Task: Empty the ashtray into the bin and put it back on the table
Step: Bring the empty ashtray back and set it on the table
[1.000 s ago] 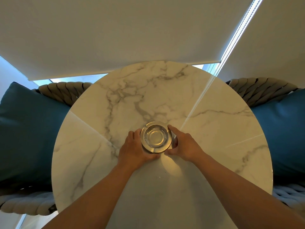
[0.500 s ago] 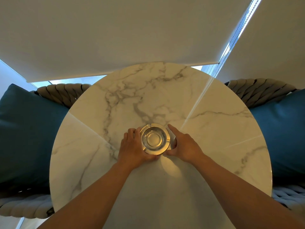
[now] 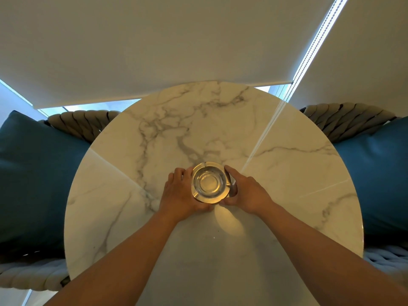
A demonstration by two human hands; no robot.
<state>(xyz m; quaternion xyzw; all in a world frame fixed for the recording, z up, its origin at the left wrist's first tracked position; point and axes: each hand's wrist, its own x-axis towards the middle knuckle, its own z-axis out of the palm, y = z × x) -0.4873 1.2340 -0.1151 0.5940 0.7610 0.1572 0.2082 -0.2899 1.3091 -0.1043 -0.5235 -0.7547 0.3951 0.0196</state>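
A: Head view: round marble table [image 3: 287, 173], then the left hand [image 3: 178, 195] and right hand [image 3: 249, 193], then the ashtray [image 3: 209, 182]?

B: Yes. Both hands are clamped on the ashtray's sides near the table's middle; its bowl looks empty.

A: Step?

B: Probably setting it back. Next: let go without nudging it.
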